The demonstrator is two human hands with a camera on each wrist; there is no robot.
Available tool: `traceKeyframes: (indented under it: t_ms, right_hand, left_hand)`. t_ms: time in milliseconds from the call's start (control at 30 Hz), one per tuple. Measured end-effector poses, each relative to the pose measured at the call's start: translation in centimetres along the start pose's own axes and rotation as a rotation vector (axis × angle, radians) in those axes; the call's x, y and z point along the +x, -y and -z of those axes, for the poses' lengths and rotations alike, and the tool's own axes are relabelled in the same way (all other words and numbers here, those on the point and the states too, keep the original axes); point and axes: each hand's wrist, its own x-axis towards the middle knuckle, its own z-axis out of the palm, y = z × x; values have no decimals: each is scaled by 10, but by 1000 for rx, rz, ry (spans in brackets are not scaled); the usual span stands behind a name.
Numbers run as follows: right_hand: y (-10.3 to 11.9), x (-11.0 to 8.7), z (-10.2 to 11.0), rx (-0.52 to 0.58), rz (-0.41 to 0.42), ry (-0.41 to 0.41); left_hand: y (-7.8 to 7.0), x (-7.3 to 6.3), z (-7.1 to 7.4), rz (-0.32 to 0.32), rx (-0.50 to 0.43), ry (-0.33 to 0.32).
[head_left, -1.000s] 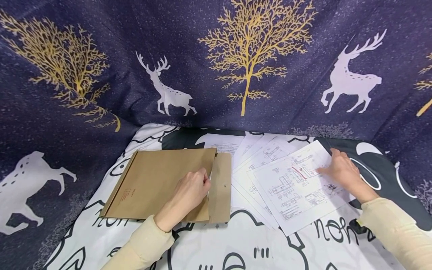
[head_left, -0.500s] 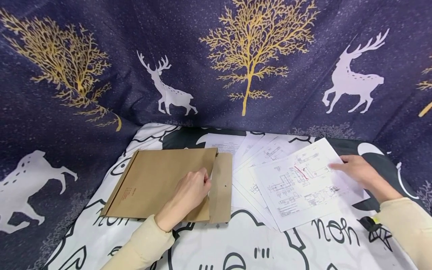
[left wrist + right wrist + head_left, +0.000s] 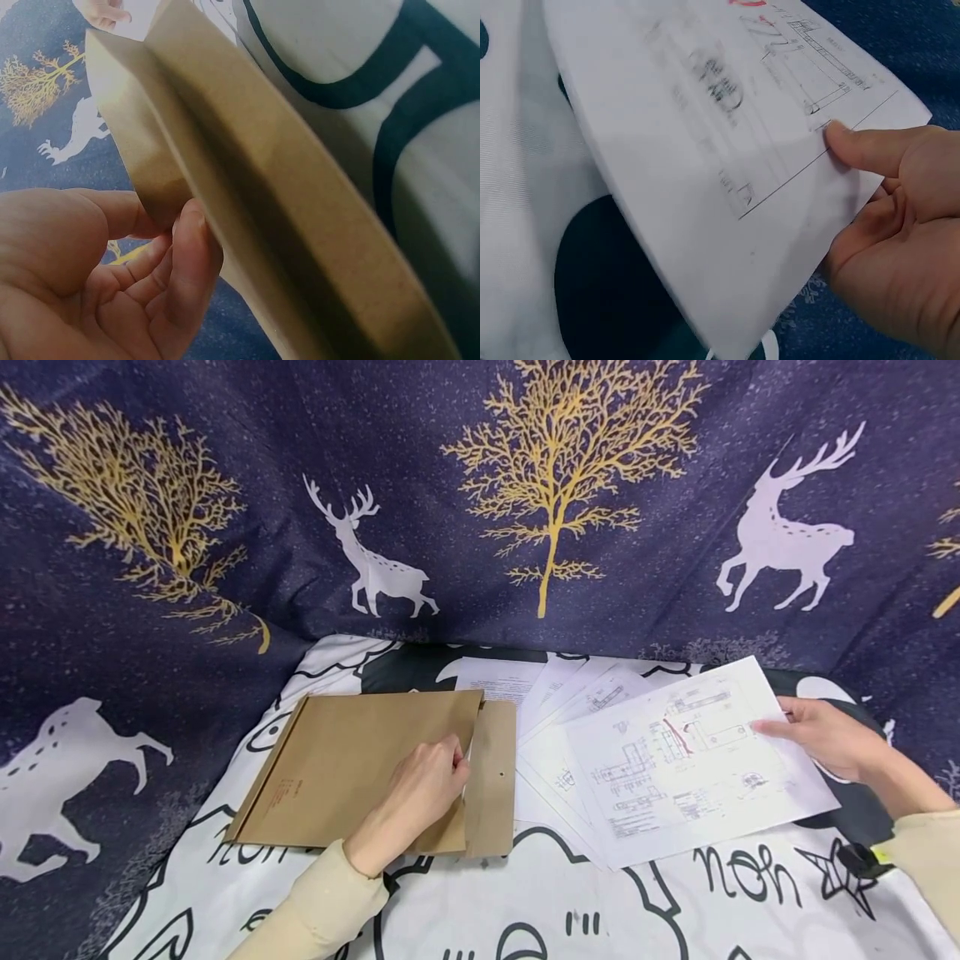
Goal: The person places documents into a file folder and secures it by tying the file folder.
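Note:
My left hand [image 3: 429, 781] pinches the open edge of a brown cardboard document folder [image 3: 337, 760], which lies at the left in the head view. Close up in the left wrist view, thumb and fingers grip the folder's thin wall [image 3: 142, 142], beside its narrow side strip. At the right, my right hand [image 3: 832, 739] holds a sheet of paper [image 3: 675, 777] by its right edge, thumb on top and fingers beneath. The sheet carries printed technical drawings and a red pen mark. Its right part is lifted and tilted, as the right wrist view of the paper [image 3: 690, 150] shows.
Several more printed sheets [image 3: 551, 777] lie fanned out between folder and held paper, partly covered by both. A text page [image 3: 495, 672] shows behind the folder. The cloth [image 3: 480, 910] has black drawings; a dark blue curtain [image 3: 637, 568] rises behind.
My right hand has taken hold of the top drawing sheet, moved right and drawn it along, raising its right side. My left hand and the folder stay put.

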Motion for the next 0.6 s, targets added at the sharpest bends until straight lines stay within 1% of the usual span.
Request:
traceKeyframes:
  t_ms: [100,233,333,400,533,600]
  right_hand:
    - [-1,-4,8,74,9,36]
    - [-1,-9,16,144,29,75]
    - [1,-12,19,181,37,67]
    - [4,-14,19,226,57,72]
    - [14,-16,15,260,93,33]
    - [20,-17,12,255,103,-1]
  left_hand:
    - [0,0,0,-3,-1,-4]
    - [0,0,-1,-3,-3,-4]
    - [-1,1,0,8,1,5]
    - [-1,0,0,13,7,8]
    - [-1,0,0,18,18,7]
    - [-2,1,0,19,19,5]
